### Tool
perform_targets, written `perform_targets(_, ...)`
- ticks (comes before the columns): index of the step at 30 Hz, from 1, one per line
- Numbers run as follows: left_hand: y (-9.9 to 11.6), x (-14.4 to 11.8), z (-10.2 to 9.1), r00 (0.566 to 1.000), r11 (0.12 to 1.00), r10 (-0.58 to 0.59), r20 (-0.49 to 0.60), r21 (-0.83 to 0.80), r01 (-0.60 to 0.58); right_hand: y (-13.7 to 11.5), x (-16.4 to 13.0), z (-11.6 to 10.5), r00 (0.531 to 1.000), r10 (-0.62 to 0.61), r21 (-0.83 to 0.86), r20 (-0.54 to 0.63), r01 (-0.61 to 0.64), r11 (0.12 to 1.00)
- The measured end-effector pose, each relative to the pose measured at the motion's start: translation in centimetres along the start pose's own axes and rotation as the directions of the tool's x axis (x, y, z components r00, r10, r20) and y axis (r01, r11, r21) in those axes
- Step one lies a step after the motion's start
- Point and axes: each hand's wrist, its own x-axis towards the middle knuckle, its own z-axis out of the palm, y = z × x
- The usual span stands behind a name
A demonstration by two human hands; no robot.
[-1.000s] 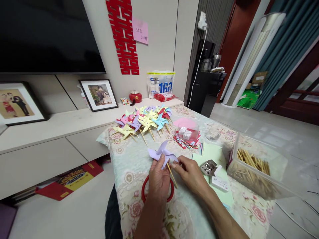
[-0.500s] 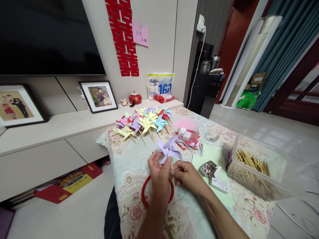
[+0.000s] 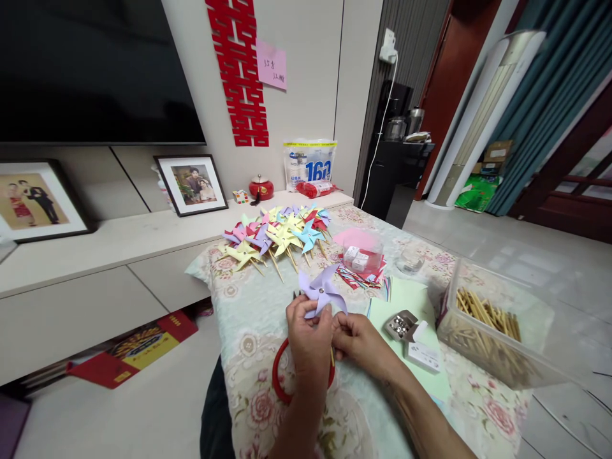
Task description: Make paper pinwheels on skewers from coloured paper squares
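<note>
A lilac paper pinwheel with a silvery pin at its centre is held above the table's middle. My left hand is closed on it, fingers behind the lower blades and thumb in front. Close by on the right, my right hand pinches at the pinwheel's stick, most of which the hands hide. Red-handled scissors lie under my left wrist, their dark tips showing beyond the fingers. An opened small box of metal pins stands right of my right hand, beside a white box.
Finished pinwheels are heaped at the table's far left. A clear tub sits on coloured paper strips. Green paper sheets lie under the boxes. A plastic bin of sticks stands at right. The floral tablecloth covers the table.
The pinwheel has turned and tilted slightly, moving a little left. My left fingers have curled further around it, and my right hand has shifted slightly up the stick.
</note>
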Motion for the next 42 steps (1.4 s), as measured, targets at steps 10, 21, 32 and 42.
perform_targets(10, 0.2, -0.1, -0.1, 0.999, 1.0, -0.018, 0.042, 0.016, 0.017, -0.1, 0.0, 0.0, 0.997, -0.031, -0.126, -0.074, 0.022, 0.992)
perform_targets(21, 1.6, 1.8, -4.6, 0.957, 0.908, 0.278, 0.089, 0.302, -0.292, -1.0, -0.5, -2.2, 0.915, -0.325, -0.704, -0.239, 0.067, 0.707)
perform_targets(32, 1.0, 2.2, -5.5, 0.878, 0.745, 0.382, 0.287, 0.467, -0.476, -0.8, -0.4, -1.9, 0.941, -0.315, -0.833, -0.124, 0.074, 0.549)
perform_targets(42, 0.1, 2.4, -5.5, 0.921, 0.808, 0.318, 0.225, 0.443, -0.388, -0.6, -0.3, -1.7, 0.957, -0.284, -0.834, -0.065, 0.104, 0.541)
